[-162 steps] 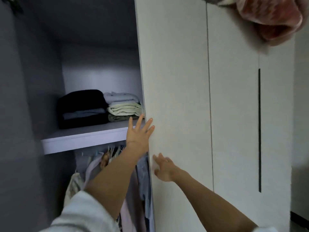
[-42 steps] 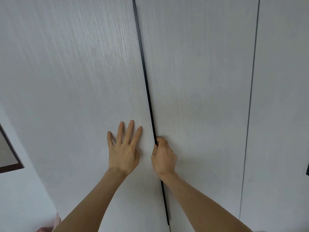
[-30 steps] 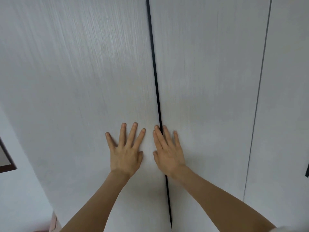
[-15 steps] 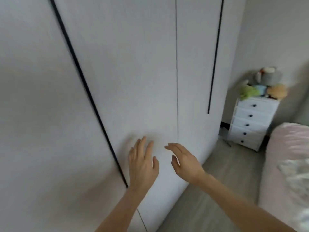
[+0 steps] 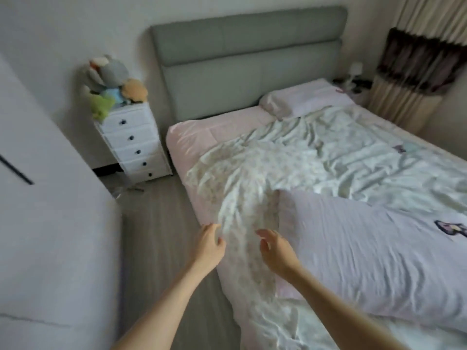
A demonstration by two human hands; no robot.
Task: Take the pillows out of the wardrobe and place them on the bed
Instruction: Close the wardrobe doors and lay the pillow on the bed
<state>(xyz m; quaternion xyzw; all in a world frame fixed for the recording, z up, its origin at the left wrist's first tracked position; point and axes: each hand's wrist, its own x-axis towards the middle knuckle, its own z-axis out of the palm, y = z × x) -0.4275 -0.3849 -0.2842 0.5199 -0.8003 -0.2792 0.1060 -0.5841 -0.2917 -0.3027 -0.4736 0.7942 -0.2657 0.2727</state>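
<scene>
Reaching over the near edge of the pink-sheeted bed (image 5: 202, 137), my left hand (image 5: 208, 246) and right hand (image 5: 276, 251) hang empty, fingers loosely curled apart. One large lilac pillow (image 5: 366, 261) lies just beside my right hand; a smaller pale pink pillow (image 5: 303, 98) sits by the grey headboard (image 5: 250, 59). Both look soft, light and floppy, so I'd grip opposite edges.

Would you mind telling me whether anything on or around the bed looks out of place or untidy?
One pillow lies askew near the foot of the bed, while another pillow sits at the headboard. The floral quilt is rumpled and slides off the near edge. Both hands are empty.
</scene>
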